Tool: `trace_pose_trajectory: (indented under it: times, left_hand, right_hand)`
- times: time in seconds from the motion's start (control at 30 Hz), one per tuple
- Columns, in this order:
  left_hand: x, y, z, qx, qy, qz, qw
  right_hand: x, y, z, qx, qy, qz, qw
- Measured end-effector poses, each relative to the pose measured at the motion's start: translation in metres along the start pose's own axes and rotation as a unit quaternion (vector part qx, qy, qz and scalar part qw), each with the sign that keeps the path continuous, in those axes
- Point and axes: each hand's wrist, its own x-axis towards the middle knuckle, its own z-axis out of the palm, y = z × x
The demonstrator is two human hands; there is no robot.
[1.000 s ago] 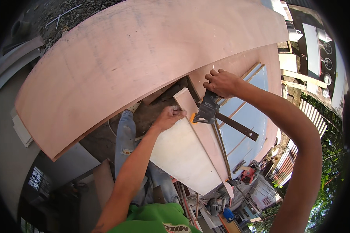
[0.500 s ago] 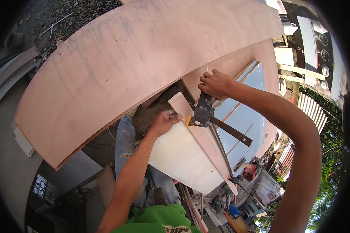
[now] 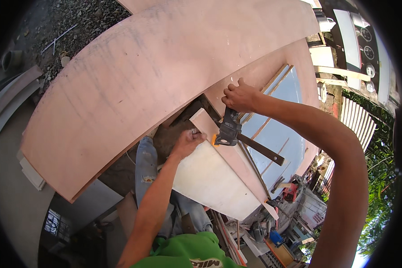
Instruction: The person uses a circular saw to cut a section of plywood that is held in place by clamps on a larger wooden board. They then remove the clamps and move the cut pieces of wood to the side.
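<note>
My right hand [image 3: 241, 97] is wrapped around the handle of a black bar clamp [image 3: 230, 127] with an orange pad. Its flat bar slants down to the right, and the pad sits at the edge of a narrow pinkish plywood strip [image 3: 225, 158]. The strip lies along a pale, cream-coloured panel [image 3: 210, 181], and a second clamp [image 3: 272, 202] is at its lower end. With fingers closed, my left hand [image 3: 190, 144] grips the upper corner of the pale panel where it meets the strip. Its fingertips are partly hidden.
A large curved plywood sheet [image 3: 134, 80] spans the upper left. Beyond the strip lies a light-blue panel [image 3: 272, 147] with wooden battens. A hammer [image 3: 277, 184] and assorted tools lie at the lower right. Gravel [image 3: 87, 27] covers the ground at upper left; a stove [image 3: 366, 49] stands far right.
The view has shifted slightly. Both hands keep their holds on the clamp and the panel's corner, and the clamp stays at the strip's edge.
</note>
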Motion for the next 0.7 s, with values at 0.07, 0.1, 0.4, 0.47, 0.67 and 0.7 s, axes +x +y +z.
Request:
trace_pose_trajectory:
  times: [0.07,0.1,0.4,0.47,0.67,0.7]
  left_hand:
    - [-0.003,0.004,-0.003,-0.003,0.011,0.001,1.000]
    - [-0.003,0.006,-0.003,0.011,0.005,0.005,1.000]
    - [-0.003,0.005,0.000,0.016,0.008,0.001,1.000]
    - [-0.004,0.006,0.000,0.018,-0.001,-0.001,1.000]
    - [-0.001,0.011,0.002,0.028,0.006,-0.002,1.000]
    - [-0.003,0.013,0.004,0.022,0.004,-0.011,1.000]
  right_hand:
    - [-0.018,-0.015,0.003,-0.093,0.195,0.021,0.976]
    - [-0.022,-0.017,0.005,-0.090,0.171,0.002,0.981]
    - [0.000,-0.001,-0.002,-0.083,0.064,-0.011,0.994]
    - [0.005,0.000,0.001,-0.069,0.057,0.001,0.996]
    - [0.002,0.001,-0.010,-0.081,0.000,-0.005,0.997]
    - [0.001,0.000,-0.013,-0.074,-0.019,0.001,0.997]
